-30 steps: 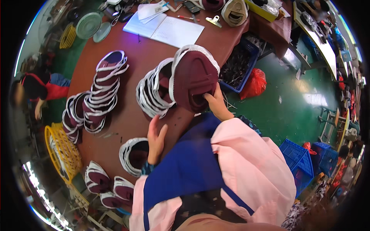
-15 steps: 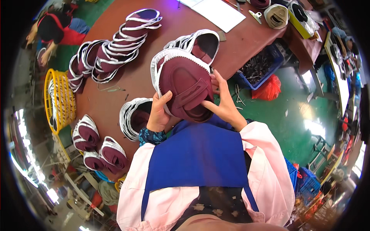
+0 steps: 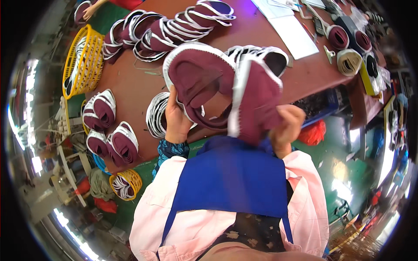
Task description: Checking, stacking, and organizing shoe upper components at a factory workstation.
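Note:
I hold a maroon shoe upper with a white stitched edge (image 3: pixel 204 80) up close in front of my chest. My left hand (image 3: pixel 176 119) grips its left side from below. My right hand (image 3: pixel 285 126) pinches a folded flap of the same maroon piece (image 3: pixel 257 100) on the right. Behind it on the brown table (image 3: pixel 130 87) lie a stack of white-edged uppers (image 3: pixel 156 114) near my left hand and another stack (image 3: pixel 265 54) behind the held piece.
A long row of maroon uppers (image 3: pixel 174 24) runs along the table's far side. A yellow basket (image 3: pixel 85 58) stands at the left. Folded uppers (image 3: pixel 111 135) lie at the near left corner. White sheets (image 3: pixel 291 32) and rolls of tape (image 3: pixel 350 61) sit at the right. A blue bin (image 3: pixel 320 104) stands beside the table.
I have lifted the maroon upper higher and closer to my face. My right hand has folded its right side over, and my left hand has shifted to its lower left edge.

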A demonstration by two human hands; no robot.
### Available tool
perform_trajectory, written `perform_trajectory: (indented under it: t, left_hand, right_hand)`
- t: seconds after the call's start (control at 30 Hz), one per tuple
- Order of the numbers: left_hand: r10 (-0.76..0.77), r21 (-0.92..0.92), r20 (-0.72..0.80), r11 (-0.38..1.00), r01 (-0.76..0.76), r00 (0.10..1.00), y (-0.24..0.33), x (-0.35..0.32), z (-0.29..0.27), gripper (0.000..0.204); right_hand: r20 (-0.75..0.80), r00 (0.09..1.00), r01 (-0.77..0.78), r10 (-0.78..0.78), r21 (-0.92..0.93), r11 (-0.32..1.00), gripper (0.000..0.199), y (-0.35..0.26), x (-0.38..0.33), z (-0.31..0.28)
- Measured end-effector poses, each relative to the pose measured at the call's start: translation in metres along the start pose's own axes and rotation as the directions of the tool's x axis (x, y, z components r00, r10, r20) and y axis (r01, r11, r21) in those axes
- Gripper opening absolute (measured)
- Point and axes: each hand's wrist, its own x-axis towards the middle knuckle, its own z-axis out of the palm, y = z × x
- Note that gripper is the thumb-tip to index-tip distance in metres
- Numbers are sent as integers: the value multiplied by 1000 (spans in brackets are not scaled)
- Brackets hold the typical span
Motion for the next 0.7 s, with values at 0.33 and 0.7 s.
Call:
perform_trajectory:
  t: [0.33, 0.7]
  left_hand:
    - [130, 264, -65, 958, -109, 989, 4, 19, 18, 52]
    - [-200, 172, -71, 963, 209, 977, -55, 27, 46, 59]
  right_hand:
    - [-127, 987, -98, 97, -3, 995, 25, 24, 19, -4]
    - [410, 912, 3, -12, 22, 1000, 60, 14, 35, 49]
